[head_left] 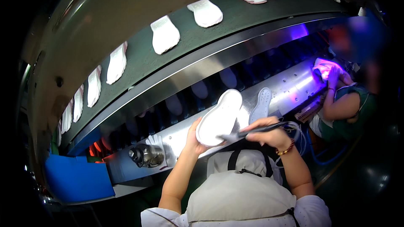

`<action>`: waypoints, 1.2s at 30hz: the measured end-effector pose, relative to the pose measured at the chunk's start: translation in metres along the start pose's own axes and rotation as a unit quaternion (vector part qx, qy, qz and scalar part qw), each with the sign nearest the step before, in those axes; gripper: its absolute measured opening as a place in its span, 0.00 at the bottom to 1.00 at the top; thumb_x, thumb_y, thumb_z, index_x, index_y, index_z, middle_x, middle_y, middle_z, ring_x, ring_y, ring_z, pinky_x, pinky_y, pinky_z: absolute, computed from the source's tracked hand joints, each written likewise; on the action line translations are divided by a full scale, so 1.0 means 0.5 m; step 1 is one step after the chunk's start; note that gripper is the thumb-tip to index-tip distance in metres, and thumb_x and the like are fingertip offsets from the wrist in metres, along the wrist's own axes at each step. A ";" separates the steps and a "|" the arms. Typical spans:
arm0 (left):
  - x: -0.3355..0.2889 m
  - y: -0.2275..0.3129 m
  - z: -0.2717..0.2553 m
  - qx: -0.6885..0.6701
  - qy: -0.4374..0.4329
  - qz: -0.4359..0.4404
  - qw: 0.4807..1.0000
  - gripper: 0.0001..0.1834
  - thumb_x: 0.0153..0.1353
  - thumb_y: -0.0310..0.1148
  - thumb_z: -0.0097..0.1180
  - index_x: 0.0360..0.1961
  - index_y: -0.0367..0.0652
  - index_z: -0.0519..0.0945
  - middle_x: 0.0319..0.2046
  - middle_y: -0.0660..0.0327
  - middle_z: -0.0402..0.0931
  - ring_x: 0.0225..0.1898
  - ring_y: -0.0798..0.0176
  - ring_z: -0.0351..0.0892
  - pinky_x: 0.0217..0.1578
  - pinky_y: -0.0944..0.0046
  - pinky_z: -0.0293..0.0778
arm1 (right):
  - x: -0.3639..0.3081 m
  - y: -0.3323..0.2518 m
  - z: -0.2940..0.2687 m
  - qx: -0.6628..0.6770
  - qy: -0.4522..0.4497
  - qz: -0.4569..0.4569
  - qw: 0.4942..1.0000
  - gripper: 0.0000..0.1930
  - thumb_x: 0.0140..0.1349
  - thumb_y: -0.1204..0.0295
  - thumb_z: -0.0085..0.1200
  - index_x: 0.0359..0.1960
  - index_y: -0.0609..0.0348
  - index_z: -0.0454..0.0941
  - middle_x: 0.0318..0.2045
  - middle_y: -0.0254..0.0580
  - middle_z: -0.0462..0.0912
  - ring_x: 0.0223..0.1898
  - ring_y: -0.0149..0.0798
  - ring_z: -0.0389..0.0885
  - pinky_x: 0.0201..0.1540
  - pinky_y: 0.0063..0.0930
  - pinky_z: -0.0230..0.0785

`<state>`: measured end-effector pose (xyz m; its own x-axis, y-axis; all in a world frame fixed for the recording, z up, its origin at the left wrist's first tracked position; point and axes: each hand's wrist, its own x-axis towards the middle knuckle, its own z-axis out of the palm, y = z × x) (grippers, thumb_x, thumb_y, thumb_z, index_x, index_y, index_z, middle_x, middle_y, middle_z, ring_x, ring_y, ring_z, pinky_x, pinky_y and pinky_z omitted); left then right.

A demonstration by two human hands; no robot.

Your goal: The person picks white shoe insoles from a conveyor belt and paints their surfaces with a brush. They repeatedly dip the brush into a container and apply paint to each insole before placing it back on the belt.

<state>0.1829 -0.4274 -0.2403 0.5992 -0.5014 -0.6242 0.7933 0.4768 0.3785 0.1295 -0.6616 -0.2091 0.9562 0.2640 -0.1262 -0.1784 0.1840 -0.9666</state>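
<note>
White sole, plain-faced | left hand: holding edge | right hand: dark tool

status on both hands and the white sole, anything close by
Left hand holding white sole. Right hand gripping dark-handled tool, tip at sole's lower end. Grey sole on bench, beyond right hand.

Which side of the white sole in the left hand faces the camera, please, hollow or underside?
Hollow side: the white sole shows its rim around a sunken face; the left hand grips its edge.
</note>
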 end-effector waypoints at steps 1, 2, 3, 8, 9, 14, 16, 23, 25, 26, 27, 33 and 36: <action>-0.007 0.000 0.011 -0.008 0.008 -0.010 1.000 0.27 0.56 0.50 0.32 0.53 0.46 0.63 0.51 0.51 0.62 0.50 0.42 0.63 0.41 0.34 0.61 | -0.006 0.017 -0.034 0.079 0.063 -0.037 0.994 0.08 0.47 0.78 0.55 0.32 0.64 0.76 0.22 0.36 0.77 0.14 0.18 0.65 0.14 0.09 0.56; -0.003 0.004 0.001 0.017 0.007 -0.038 0.999 0.27 0.56 0.50 0.33 0.52 0.46 0.63 0.51 0.52 0.62 0.49 0.43 0.64 0.41 0.34 0.61 | -0.012 0.033 -0.069 0.157 0.125 -0.075 0.977 0.09 0.49 0.77 0.53 0.33 0.64 0.75 0.26 0.37 0.77 0.15 0.18 0.65 0.16 0.09 0.57; -0.004 0.005 -0.002 0.042 0.023 -0.040 0.998 0.26 0.56 0.48 0.35 0.52 0.46 0.63 0.51 0.52 0.62 0.49 0.44 0.64 0.41 0.34 0.61 | -0.016 0.039 -0.093 0.223 0.214 -0.098 0.946 0.08 0.50 0.78 0.51 0.34 0.64 0.74 0.28 0.37 0.77 0.16 0.18 0.64 0.17 0.09 0.56; 0.005 0.066 0.055 0.119 -0.103 0.044 0.987 0.24 0.57 0.43 0.37 0.48 0.35 0.66 0.45 0.49 0.68 0.41 0.51 0.73 0.42 0.51 0.70 | -0.058 0.089 -0.172 0.328 0.421 -0.165 0.830 0.06 0.52 0.78 0.50 0.33 0.62 0.73 0.23 0.30 0.72 0.17 0.18 0.62 0.18 0.09 0.55; 0.008 0.079 0.087 0.073 -0.173 0.058 0.981 0.26 0.58 0.43 0.34 0.49 0.33 0.65 0.46 0.48 0.67 0.43 0.52 0.72 0.43 0.56 0.70 | -0.068 0.103 -0.179 0.338 0.432 -0.161 0.820 0.06 0.52 0.78 0.50 0.33 0.62 0.73 0.21 0.29 0.71 0.16 0.19 0.62 0.17 0.09 0.54; 0.133 0.138 0.340 0.100 -0.223 0.252 0.936 0.30 0.57 0.48 0.31 0.55 0.37 0.57 0.50 0.49 0.63 0.48 0.46 0.67 0.43 0.40 0.65 | -0.092 0.135 -0.190 0.341 0.479 -0.128 0.798 0.05 0.51 0.80 0.51 0.31 0.61 0.73 0.20 0.29 0.71 0.16 0.20 0.62 0.16 0.10 0.55; 0.235 0.176 0.415 0.046 -0.218 0.269 0.937 0.30 0.56 0.51 0.32 0.54 0.42 0.58 0.50 0.52 0.63 0.47 0.44 0.66 0.40 0.32 0.62 | -0.101 0.131 -0.192 0.344 0.486 -0.135 0.792 0.05 0.50 0.80 0.51 0.30 0.62 0.73 0.20 0.30 0.71 0.16 0.20 0.63 0.16 0.10 0.55; 0.532 0.363 0.521 0.132 -0.042 0.381 0.914 0.30 0.45 0.62 0.41 0.45 0.56 0.66 0.44 0.63 0.66 0.45 0.54 0.63 0.41 0.40 0.57 | -0.141 0.136 -0.212 0.292 0.505 -0.133 0.801 0.07 0.49 0.77 0.54 0.31 0.63 0.75 0.19 0.31 0.73 0.16 0.20 0.65 0.20 0.11 0.56; 0.573 0.384 0.532 0.137 -0.011 0.311 0.940 0.30 0.41 0.63 0.46 0.42 0.56 0.68 0.39 0.64 0.69 0.42 0.55 0.66 0.34 0.43 0.61 | -0.165 0.139 -0.227 0.279 0.515 -0.121 0.801 0.07 0.49 0.76 0.54 0.31 0.63 0.75 0.19 0.30 0.73 0.17 0.20 0.65 0.20 0.11 0.56; 0.584 0.366 0.551 0.131 -0.008 0.302 0.944 0.25 0.42 0.58 0.49 0.39 0.56 0.69 0.36 0.64 0.70 0.38 0.56 0.68 0.29 0.48 0.63 | -0.170 0.143 -0.235 0.278 0.519 -0.113 0.801 0.07 0.49 0.76 0.54 0.31 0.63 0.75 0.19 0.29 0.73 0.17 0.20 0.65 0.20 0.11 0.56; 0.598 0.361 0.563 0.144 -0.020 0.299 0.943 0.24 0.42 0.56 0.51 0.38 0.56 0.69 0.36 0.63 0.70 0.37 0.56 0.69 0.26 0.49 0.64 | -0.170 0.149 -0.243 0.286 0.519 -0.109 0.798 0.07 0.49 0.76 0.54 0.31 0.63 0.75 0.19 0.30 0.73 0.17 0.20 0.65 0.19 0.11 0.55; 0.632 0.333 0.631 0.199 -0.042 0.281 0.938 0.31 0.45 0.59 0.47 0.47 0.52 0.64 0.46 0.57 0.63 0.47 0.50 0.62 0.36 0.39 0.62 | -0.156 0.153 -0.272 0.288 0.484 -0.098 0.821 0.07 0.49 0.75 0.55 0.30 0.62 0.76 0.19 0.30 0.74 0.18 0.20 0.66 0.20 0.12 0.55; 0.630 0.317 0.659 0.082 -0.057 0.278 0.955 0.33 0.46 0.58 0.46 0.50 0.50 0.62 0.49 0.55 0.59 0.51 0.49 0.58 0.42 0.38 0.58 | -0.136 0.145 -0.283 0.294 0.462 -0.089 0.832 0.08 0.49 0.75 0.55 0.31 0.63 0.76 0.21 0.31 0.75 0.19 0.20 0.66 0.21 0.11 0.55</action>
<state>0.5329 -0.7475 -0.1519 0.9335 -0.2829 -0.2203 0.3493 0.5782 0.7374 0.0843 -0.8002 -0.3021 0.7015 -0.6074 -0.3728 0.1623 0.6455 -0.7463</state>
